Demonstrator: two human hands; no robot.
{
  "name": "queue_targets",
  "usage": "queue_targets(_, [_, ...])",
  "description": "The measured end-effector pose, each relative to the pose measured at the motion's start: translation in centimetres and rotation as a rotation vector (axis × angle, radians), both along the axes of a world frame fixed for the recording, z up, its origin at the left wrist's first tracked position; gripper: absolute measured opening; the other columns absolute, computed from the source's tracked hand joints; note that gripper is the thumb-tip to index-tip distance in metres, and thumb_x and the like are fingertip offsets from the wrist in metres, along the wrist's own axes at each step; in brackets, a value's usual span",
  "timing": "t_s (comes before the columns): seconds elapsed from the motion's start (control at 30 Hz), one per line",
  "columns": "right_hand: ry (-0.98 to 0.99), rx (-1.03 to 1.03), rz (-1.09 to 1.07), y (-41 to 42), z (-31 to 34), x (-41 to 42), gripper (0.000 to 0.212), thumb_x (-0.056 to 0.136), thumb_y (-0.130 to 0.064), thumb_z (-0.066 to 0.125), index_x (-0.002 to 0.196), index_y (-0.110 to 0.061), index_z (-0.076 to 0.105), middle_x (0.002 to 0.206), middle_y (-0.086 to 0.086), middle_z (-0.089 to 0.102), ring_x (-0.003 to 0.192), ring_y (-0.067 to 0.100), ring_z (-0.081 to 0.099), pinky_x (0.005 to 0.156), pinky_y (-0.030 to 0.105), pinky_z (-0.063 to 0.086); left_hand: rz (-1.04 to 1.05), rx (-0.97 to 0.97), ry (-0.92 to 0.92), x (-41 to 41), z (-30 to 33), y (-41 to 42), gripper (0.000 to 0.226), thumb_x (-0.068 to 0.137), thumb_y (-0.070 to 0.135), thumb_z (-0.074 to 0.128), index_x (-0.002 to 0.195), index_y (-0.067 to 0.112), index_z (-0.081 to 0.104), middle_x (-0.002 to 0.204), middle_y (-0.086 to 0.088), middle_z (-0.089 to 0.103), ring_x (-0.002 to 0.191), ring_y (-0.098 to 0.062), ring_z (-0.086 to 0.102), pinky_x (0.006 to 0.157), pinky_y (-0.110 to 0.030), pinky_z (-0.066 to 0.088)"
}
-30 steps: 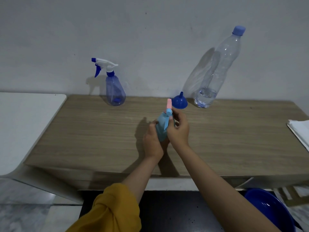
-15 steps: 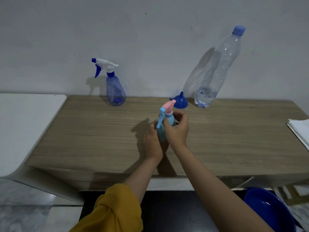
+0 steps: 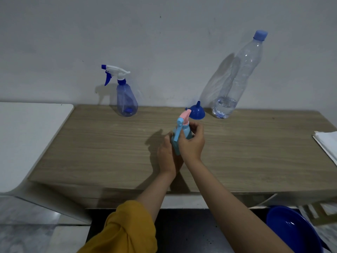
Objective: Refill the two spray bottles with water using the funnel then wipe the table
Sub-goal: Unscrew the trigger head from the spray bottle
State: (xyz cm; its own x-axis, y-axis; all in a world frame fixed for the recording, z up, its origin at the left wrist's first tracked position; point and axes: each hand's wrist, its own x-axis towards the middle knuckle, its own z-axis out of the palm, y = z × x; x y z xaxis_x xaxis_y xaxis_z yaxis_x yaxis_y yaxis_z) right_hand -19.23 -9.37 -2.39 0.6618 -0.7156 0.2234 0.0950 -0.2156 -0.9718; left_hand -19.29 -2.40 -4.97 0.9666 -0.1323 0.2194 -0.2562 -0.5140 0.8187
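A small light-blue spray bottle [image 3: 186, 133] with a pink and blue trigger head stands at the middle of the wooden table [image 3: 109, 152]. My left hand [image 3: 168, 156] grips its body from the left. My right hand [image 3: 191, 145] curls round its neck just under the head. A larger blue spray bottle [image 3: 126, 99] with a white trigger stands at the back left by the wall. A blue funnel [image 3: 197, 111] lies mouth down at the back. Beside it leans a tall clear water bottle [image 3: 237, 79] with a blue cap and a little water at its bottom.
A white cloth [image 3: 328, 143] lies at the table's right edge. A white surface [image 3: 27, 134] adjoins the table on the left. A blue basin [image 3: 291, 229] sits on the floor at the lower right.
The spray head has turned in my right hand: its pink nozzle now points up and right, with the blue trigger hanging to the left. Both hands stay on the bottle.
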Motion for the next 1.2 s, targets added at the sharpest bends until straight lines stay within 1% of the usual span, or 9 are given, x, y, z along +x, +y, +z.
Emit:
queue_targets(0.13, [0.037,-0.098,0.041,-0.3,-0.6,0.1,0.031,0.082,-0.016,0.069,0.111,-0.017,0.057,0.108,-0.002,0.06,0.107,0.017,0.054,0.09,0.034,0.05,-0.018,-0.054,0.008,-0.1,0.1,0.0,0.048,0.086,0.038,0.058,0.126,0.015,0.046,0.113,-0.001,0.06,0.099,-0.013,0.059,0.086,-0.03,0.05])
queue_targets(0.27, [0.055,-0.12,0.084,-0.9,-0.4,0.0,0.03,0.082,-0.016,0.07,0.109,-0.019,0.057,0.107,-0.003,0.06,0.105,0.015,0.056,0.091,0.038,0.051,0.001,0.006,-0.029,-0.1,-0.5,-0.1,0.051,0.085,0.032,0.067,0.127,0.014,0.045,0.114,0.0,0.059,0.1,-0.012,0.057,0.086,-0.024,0.046])
queue_targets(0.4, [0.001,-0.154,0.118,-1.0,1.1,-0.3,0.028,0.086,-0.011,0.065,0.112,-0.018,0.056,0.108,-0.004,0.061,0.104,0.01,0.057,0.089,0.023,0.048,-0.003,-0.005,0.037,-0.4,0.3,0.0,0.054,0.082,0.048,0.054,0.122,0.013,0.049,0.112,-0.001,0.061,0.102,-0.015,0.059,0.084,-0.026,0.045])
queue_targets(0.5, [-0.093,-0.138,0.106,-0.8,3.7,0.0,0.026,0.085,-0.008,0.063,0.107,-0.023,0.057,0.099,-0.013,0.062,0.096,0.0,0.059,0.083,0.011,0.044,0.005,-0.036,0.079,-0.5,0.9,0.1,0.067,0.068,0.053,0.068,0.123,0.019,0.049,0.104,0.009,0.063,0.093,-0.008,0.059,0.072,-0.014,0.036])
queue_targets(0.57, [-0.117,-0.13,0.108,-0.8,5.4,0.3,0.025,0.086,-0.013,0.067,0.104,-0.027,0.057,0.095,-0.013,0.064,0.093,0.002,0.061,0.082,0.012,0.046,0.019,-0.047,0.105,-0.5,1.0,0.2,0.064,0.068,0.041,0.077,0.123,0.023,0.05,0.103,0.012,0.063,0.091,-0.007,0.06,0.067,-0.006,0.034])
queue_targets(0.7, [-0.166,-0.161,0.074,-1.7,8.8,0.8,0.024,0.084,-0.022,0.072,0.106,-0.021,0.061,0.09,-0.003,0.067,0.084,0.006,0.063,0.075,0.019,0.052,-0.009,-0.037,0.135,-0.6,0.7,0.2,0.069,0.069,0.043,0.076,0.128,0.028,0.044,0.117,0.006,0.06,0.105,-0.015,0.059,0.086,-0.028,0.047])
queue_targets(0.93, [-0.3,-0.135,-0.049,-5.4,16.4,1.0,0.024,0.082,-0.025,0.075,0.1,-0.02,0.06,0.082,-0.003,0.067,0.07,0.001,0.063,0.063,0.011,0.048,-0.007,0.079,0.055,-1.0,1.4,0.4,0.07,0.076,0.052,0.068,0.132,0.021,0.038,0.124,0.0,0.056,0.107,-0.018,0.055,0.075,-0.021,0.033])
queue_targets(1.07, [-0.187,-0.184,-0.096,-8.1,17.8,0.9,0.025,0.081,-0.03,0.075,0.097,-0.019,0.058,0.076,-0.01,0.064,0.062,-0.005,0.061,0.059,0.008,0.046,0.046,0.068,0.055,-0.9,1.8,0.1,0.073,0.072,0.046,0.075,0.131,0.018,0.043,0.119,-0.004,0.06,0.105,-0.022,0.056,0.071,-0.023,0.031])
queue_targets(1.2, [0.186,-0.303,-0.068,-10.8,14.4,1.3,0.028,0.079,-0.034,0.073,0.095,-0.016,0.061,0.067,-0.01,0.06,0.062,0.003,0.056,0.061,0.024,0.044,0.062,0.081,0.032,-0.7,1.5,-0.2,0.073,0.068,0.041,0.078,0.129,0.017,0.045,0.119,-0.005,0.06,0.105,-0.024,0.057,0.075,-0.027,0.038])
